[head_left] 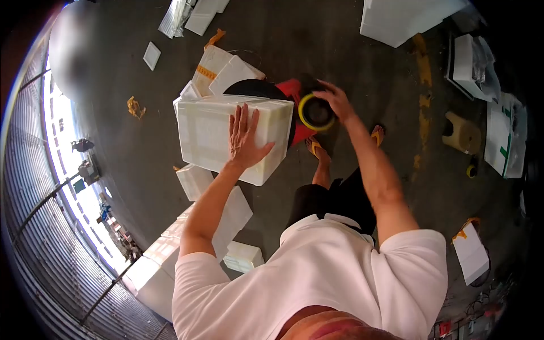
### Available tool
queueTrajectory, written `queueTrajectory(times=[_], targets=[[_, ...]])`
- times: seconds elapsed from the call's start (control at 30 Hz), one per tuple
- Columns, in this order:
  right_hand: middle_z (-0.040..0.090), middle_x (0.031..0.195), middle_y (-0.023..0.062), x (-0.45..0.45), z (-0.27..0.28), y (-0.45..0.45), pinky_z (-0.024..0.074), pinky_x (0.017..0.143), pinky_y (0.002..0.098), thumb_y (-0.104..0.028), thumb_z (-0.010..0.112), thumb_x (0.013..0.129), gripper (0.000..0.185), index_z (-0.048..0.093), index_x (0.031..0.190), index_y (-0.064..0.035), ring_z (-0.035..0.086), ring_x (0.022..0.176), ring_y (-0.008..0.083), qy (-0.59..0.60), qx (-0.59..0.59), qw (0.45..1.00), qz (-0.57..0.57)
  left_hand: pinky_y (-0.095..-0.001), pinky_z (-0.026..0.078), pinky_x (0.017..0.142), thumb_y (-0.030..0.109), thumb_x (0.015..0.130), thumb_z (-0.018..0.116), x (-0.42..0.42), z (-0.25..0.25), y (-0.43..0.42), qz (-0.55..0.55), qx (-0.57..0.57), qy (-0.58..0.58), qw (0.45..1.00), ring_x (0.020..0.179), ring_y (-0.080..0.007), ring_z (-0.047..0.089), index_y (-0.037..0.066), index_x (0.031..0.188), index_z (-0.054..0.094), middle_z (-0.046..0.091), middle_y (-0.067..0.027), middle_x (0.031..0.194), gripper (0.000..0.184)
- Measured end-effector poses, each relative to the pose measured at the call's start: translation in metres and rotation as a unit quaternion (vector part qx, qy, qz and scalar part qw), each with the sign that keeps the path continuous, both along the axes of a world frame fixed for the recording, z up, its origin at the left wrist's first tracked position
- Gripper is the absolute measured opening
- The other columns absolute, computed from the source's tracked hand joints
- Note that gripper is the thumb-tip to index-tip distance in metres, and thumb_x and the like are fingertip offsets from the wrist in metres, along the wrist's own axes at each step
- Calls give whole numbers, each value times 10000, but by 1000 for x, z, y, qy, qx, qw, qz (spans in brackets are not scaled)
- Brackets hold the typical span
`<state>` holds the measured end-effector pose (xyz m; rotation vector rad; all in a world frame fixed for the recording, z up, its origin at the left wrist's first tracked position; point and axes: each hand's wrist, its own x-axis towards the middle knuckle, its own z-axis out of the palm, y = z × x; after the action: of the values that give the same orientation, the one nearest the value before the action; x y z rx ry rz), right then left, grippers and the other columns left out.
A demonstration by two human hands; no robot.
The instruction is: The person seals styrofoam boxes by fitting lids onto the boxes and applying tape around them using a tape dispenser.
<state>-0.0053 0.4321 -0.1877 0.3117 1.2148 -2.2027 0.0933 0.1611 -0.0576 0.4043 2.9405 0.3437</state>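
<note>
Hands apart. Left hand (245, 141) flat on white foam box (207, 133), frame centre-left, tape strips across it. Right hand (338, 102) on yellow-rimmed tape roll (316, 112), upper centre; its grip is blurred, can't tell how tight. Box hides part of the round black thing (253, 88) behind it. White slab (408, 20) cut off, upper right.

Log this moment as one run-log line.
left hand: flat on white foam box | right hand: holding yellow-rimmed tape roll beside box
</note>
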Motion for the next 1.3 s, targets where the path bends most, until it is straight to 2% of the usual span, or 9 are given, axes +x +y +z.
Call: queueTrajectory(times=[0.1,0.17,0.37,0.57,0.73,1.03,1.17,1.27,1.3], targets=[[673,1088,89,-78,38,-25,496,842,250,-156,719,799,528,586,1299,-48,636,954,141,128,24,976,175,-530,131,1168,380,701,772,-1,-4,1,-1,-8,22,1000,1454,-399,152,123,1485,332,195,-217,1563,935],[677,1077,86,-100,55,-46,478,859,254,-211,745,784,531,614,1285,-94,618,991,142,273,212,794,501,-532,131,1166,382,699,772,-1,-1,5,-1,-13,25,1000,1455,-397,150,138,1489,332,188,-212,1567,936],[639,1170,82,-22,38,4,453,888,286,-127,762,771,567,591,1310,-82,569,1043,139,250,111,868,415,-529,135,1164,433,768,726,-41,-23,5,194,-47,89,976,1450,-398,166,157,1493,338,224,-213,1559,868],[649,1135,53,35,24,-44,457,884,281,-63,730,808,524,576,1310,-58,568,1020,112,163,51,958,231,-526,134,1167,465,807,705,-116,-49,-59,542,-35,140,827,1455,-405,142,145,1490,339,209,-234,1558,838],[673,1048,57,-24,-1,-120,479,821,257,-91,747,805,521,577,1293,-21,602,942,111,192,21,962,191,-533,139,1164,430,761,753,-19,2,-56,62,-76,-2,995,1446,-430,149,136,1497,327,206,-230,1560,899],[638,1164,93,59,7,-30,483,910,287,-53,713,806,538,558,1322,-49,597,1020,148,239,41,869,430,-498,76,1181,583,814,632,-42,-37,-58,459,-40,85,884,1468,-396,83,213,1509,311,166,-198,1582,850],[639,1158,68,45,28,-28,479,916,274,-10,692,816,517,566,1315,-54,585,1033,122,170,67,945,272,-507,68,1181,624,833,578,-60,-35,-61,627,-19,72,775,1468,-408,44,168,1514,284,146,-205,1584,871],[643,1155,63,2,10,-65,487,893,277,-55,705,819,525,564,1325,-70,590,1029,119,143,3,971,190,-523,83,1178,595,799,642,-29,-42,-70,482,71,86,869,1461,-423,80,152,1498,318,165,-219,1574,888],[643,1159,64,-15,5,-79,488,888,278,-65,713,814,530,565,1323,-66,593,1025,121,154,10,968,198,-533,107,1172,557,754,700,-9,-28,-60,275,40,69,958,1451,-436,113,156,1479,355,186,-230,1564,897]])
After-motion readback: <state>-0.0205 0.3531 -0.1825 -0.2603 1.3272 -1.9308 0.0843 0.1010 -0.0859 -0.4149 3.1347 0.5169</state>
